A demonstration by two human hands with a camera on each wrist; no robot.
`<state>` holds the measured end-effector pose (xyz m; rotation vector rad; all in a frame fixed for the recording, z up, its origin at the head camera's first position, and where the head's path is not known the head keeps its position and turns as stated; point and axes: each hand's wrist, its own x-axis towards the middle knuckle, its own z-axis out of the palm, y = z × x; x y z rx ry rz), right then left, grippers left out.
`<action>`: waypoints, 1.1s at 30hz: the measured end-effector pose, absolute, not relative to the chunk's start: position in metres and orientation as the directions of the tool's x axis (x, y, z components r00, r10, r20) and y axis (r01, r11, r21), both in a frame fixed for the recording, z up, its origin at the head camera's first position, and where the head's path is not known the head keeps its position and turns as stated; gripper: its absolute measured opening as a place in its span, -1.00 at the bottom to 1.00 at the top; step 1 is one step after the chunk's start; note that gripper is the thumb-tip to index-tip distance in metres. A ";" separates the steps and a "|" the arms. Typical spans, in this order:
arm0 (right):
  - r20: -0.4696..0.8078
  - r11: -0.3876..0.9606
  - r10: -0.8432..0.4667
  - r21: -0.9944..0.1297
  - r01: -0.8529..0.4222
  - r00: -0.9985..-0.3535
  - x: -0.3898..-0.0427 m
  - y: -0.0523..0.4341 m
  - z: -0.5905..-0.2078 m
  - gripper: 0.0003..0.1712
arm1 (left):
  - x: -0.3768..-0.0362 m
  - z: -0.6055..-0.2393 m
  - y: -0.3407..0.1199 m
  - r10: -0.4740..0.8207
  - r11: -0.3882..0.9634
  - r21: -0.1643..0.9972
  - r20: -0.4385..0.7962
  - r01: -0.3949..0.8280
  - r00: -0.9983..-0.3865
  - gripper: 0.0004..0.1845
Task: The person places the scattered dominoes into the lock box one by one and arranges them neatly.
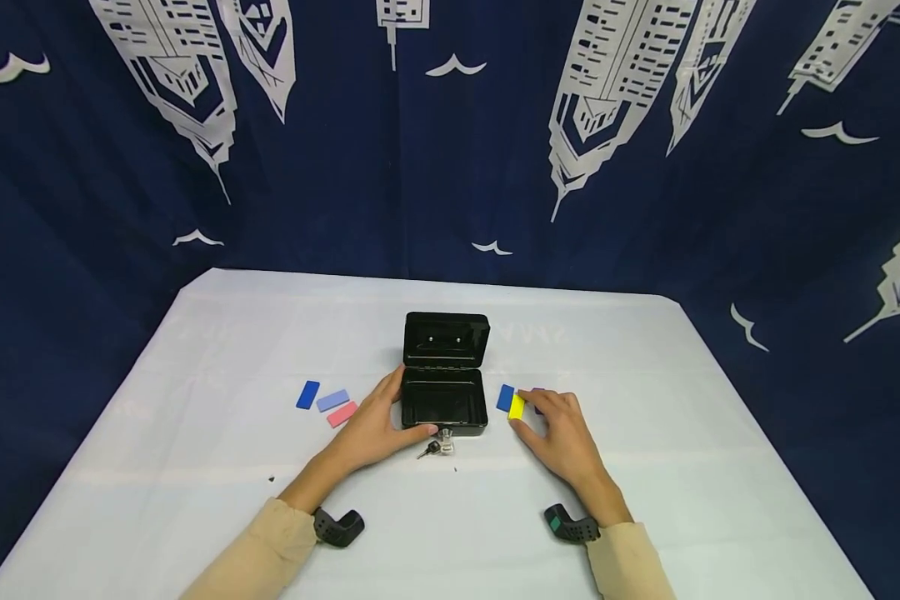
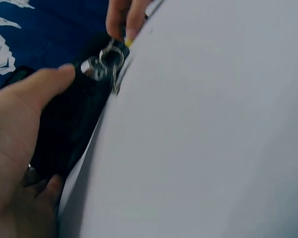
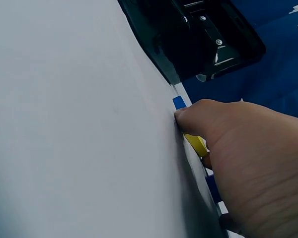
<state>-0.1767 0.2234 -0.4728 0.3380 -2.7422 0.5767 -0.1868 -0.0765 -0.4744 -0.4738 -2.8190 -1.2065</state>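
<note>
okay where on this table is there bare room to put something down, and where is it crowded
Bare cloth lies behind the open black box toward the table's far edge, and along the near edge between the two sleeves. Crowded: left of the box, three tiles beside the left hand; the keys in front; right, the yellow tile in the right hand.

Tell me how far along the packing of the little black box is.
Done: the black box stands open, keys at its front, and looks empty. In hand: the left hand steadies the box while the right hand pinches a yellow block. Left: the blue block beside it and three blocks on the left.
</note>
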 end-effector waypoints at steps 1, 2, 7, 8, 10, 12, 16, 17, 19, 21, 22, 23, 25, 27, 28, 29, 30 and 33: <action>0.359 0.890 -0.163 -0.348 -0.293 -0.919 -0.179 0.224 -0.472 -0.49 | -0.190 -0.472 -0.076 0.266 0.646 0.706 0.148 0.290 -0.952 0.18; 0.362 0.889 -0.164 -0.349 -0.297 -0.917 -0.181 0.224 -0.471 -0.49 | -0.192 -0.471 -0.076 0.267 0.646 0.707 0.142 0.286 -0.953 0.19; 0.360 0.883 -0.167 -0.359 -0.302 -0.918 -0.184 0.224 -0.471 -0.50 | -0.192 -0.470 -0.074 0.242 0.669 0.694 0.135 0.266 -0.961 0.18; 0.353 0.884 -0.165 -0.362 -0.297 -0.921 -0.183 0.223 -0.472 -0.50 | -0.191 -0.471 -0.074 0.236 0.675 0.690 0.132 0.260 -0.963 0.18; 0.343 0.887 -0.156 -0.364 -0.284 -0.926 -0.181 0.223 -0.475 -0.50 | -0.188 -0.474 -0.074 0.229 0.684 0.683 0.132 0.256 -0.964 0.17; 0.336 0.891 -0.149 -0.362 -0.273 -0.930 -0.179 0.223 -0.478 -0.49 | -0.186 -0.477 -0.075 0.227 0.689 0.679 0.132 0.255 -0.965 0.16; 0.342 0.898 -0.154 -0.344 -0.276 -0.927 -0.176 0.222 -0.479 -0.49 | -0.185 -0.481 -0.076 0.232 0.694 0.670 0.139 0.264 -0.963 0.15; 0.344 0.898 -0.157 -0.340 -0.279 -0.926 -0.176 0.222 -0.478 -0.49 | -0.184 -0.481 -0.076 0.238 0.695 0.665 0.143 0.271 -0.961 0.15; 0.349 0.897 -0.160 -0.338 -0.283 -0.923 -0.176 0.221 -0.477 -0.51 | -0.184 -0.479 -0.076 0.244 0.699 0.658 0.150 0.281 -0.958 0.15; 0.354 0.895 -0.162 -0.341 -0.289 -0.921 -0.177 0.221 -0.476 -0.52 | -0.184 -0.478 -0.077 0.248 0.702 0.652 0.153 0.286 -0.957 0.15; 0.357 0.893 -0.162 -0.344 -0.291 -0.920 -0.177 0.221 -0.475 -0.52 | -0.184 -0.477 -0.078 0.251 0.704 0.650 0.152 0.288 -0.956 0.15; 0.358 0.891 -0.162 -0.347 -0.292 -0.919 -0.177 0.220 -0.475 -0.52 | -0.184 -0.476 -0.078 0.253 0.707 0.646 0.152 0.289 -0.956 0.15; 0.360 0.888 -0.160 -0.355 -0.293 -0.919 -0.178 0.220 -0.474 -0.53 | -0.184 -0.475 -0.079 0.254 0.707 0.647 0.145 0.286 -0.956 0.15; 0.361 0.886 -0.156 -0.361 -0.292 -0.920 -0.177 0.219 -0.474 -0.53 | -0.184 -0.475 -0.079 0.254 0.709 0.646 0.140 0.283 -0.957 0.15; 0.362 0.884 -0.153 -0.365 -0.291 -0.920 -0.177 0.219 -0.473 -0.53 | -0.184 -0.475 -0.079 0.251 0.708 0.648 0.139 0.280 -0.958 0.15; 0.364 0.882 -0.149 -0.371 -0.290 -0.919 -0.177 0.219 -0.473 -0.53 | -0.184 -0.475 -0.079 0.248 0.707 0.650 0.138 0.277 -0.959 0.15; 0.369 0.880 -0.146 -0.375 -0.291 -0.918 -0.177 0.219 -0.473 -0.53 | -0.184 -0.475 -0.079 0.245 0.706 0.653 0.138 0.274 -0.960 0.15; 0.393 0.866 -0.140 -0.396 -0.305 -0.909 -0.177 0.219 -0.472 -0.53 | -0.184 -0.476 -0.077 0.235 0.704 0.658 0.140 0.268 -0.962 0.16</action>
